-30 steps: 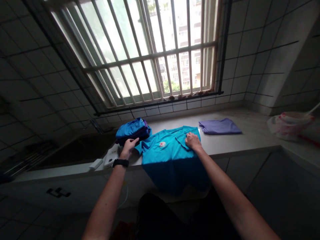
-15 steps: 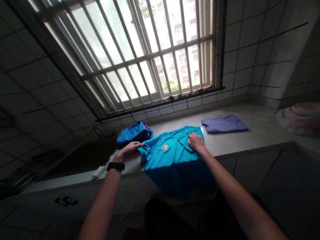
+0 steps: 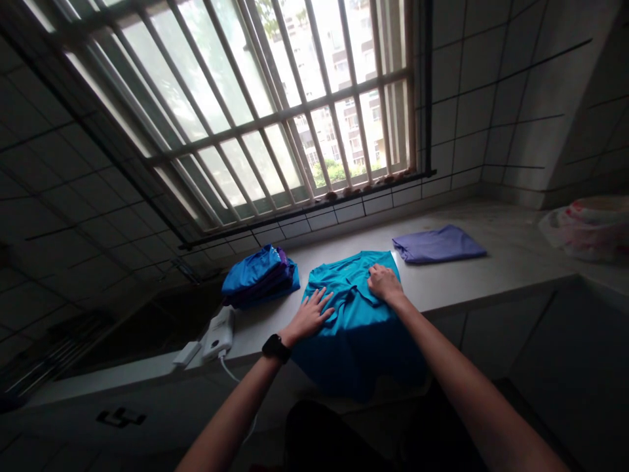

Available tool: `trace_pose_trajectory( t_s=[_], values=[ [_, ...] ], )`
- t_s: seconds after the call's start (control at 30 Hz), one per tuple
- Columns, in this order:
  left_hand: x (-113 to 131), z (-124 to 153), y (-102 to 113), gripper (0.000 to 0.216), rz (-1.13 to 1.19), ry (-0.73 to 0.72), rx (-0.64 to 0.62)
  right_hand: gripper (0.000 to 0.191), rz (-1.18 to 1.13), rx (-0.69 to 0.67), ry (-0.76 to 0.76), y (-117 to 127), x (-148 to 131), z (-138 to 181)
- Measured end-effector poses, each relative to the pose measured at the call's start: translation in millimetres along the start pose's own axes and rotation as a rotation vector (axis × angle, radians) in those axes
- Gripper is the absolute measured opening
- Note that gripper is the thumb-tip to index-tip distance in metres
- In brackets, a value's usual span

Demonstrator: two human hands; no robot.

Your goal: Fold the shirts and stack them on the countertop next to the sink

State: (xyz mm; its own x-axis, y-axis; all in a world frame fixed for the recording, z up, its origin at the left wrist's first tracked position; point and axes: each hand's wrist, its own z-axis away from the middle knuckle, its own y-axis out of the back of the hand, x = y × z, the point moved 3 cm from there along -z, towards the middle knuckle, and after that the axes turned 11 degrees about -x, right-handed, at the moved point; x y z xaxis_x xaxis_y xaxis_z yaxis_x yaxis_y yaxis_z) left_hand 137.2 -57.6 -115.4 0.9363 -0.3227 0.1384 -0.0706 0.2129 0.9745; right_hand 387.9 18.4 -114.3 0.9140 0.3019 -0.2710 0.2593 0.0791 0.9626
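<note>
left hand (image 3: pixel 308 317) | 9 o'clock: white plastic charger (image 3: pixel 219 334) | 10 o'clock: folded blue shirt stack (image 3: pixel 258 276) | right hand (image 3: pixel 386 284) | 2 o'clock: folded lavender shirt (image 3: pixel 437 244) | 3 o'clock: passable bare pale tabletop (image 3: pixel 472 282)

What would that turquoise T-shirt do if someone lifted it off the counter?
Probably hang limp: the turquoise T-shirt creases under the right hand, so the cloth looks thin and floppy. It is likely light for its size. Its lower part droops over the counter edge, so a push might slide it off.

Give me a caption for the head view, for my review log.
Left hand and right hand rest on a turquoise T-shirt on a countertop beside stacked blue clothes.
</note>
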Motion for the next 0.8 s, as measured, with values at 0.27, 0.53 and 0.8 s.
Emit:
trace_pose_trajectory(
  t_s=[0.27, 0.53, 0.8],
  values=[
    [-4.2, -29.3, -6.9, 0.059, -0.079, 0.118, 0.015, 0.036, 0.015, -0.009, 0.009, 0.7, 0.0, 0.6],
    [1.6, -58.9, -6.3, 0.058, -0.085, 0.192, 0.087, 0.033, 0.026, 0.026, 0.038, -3.5, 1.5, -3.1],
    [4.6, -51.9, -6.2, 0.056, -0.012, 0.207, 0.135, 0.038, 0.032, 0.045, 0.035, -8.2, 2.2, -5.0]
  ],
)
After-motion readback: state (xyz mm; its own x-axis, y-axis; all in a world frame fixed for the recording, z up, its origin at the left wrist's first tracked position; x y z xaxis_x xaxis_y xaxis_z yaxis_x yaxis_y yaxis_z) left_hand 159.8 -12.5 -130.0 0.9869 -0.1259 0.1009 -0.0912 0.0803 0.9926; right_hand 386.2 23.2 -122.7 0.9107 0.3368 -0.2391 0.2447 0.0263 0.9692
